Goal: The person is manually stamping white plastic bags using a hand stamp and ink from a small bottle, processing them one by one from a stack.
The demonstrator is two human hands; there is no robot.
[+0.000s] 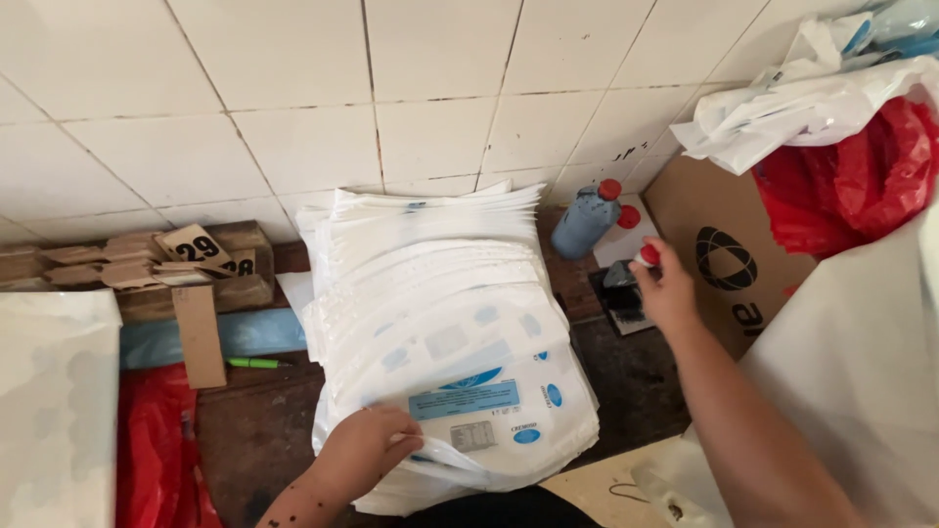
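— Bags (460, 332), a thick white stack of them with blue printed panels, sit on the dark wooden desk (254, 430) against the tiled wall (293, 98).
— And the left hand (367, 450)?
— Pinching the near edge of the top bag, fingers curled on it.
— Right hand (665, 288)?
— Clenched round a small red-topped stamp (648, 255) (over a dark ink pad (622, 293)), just beside the blue bottle (587, 220) and cardboard box (724, 254).
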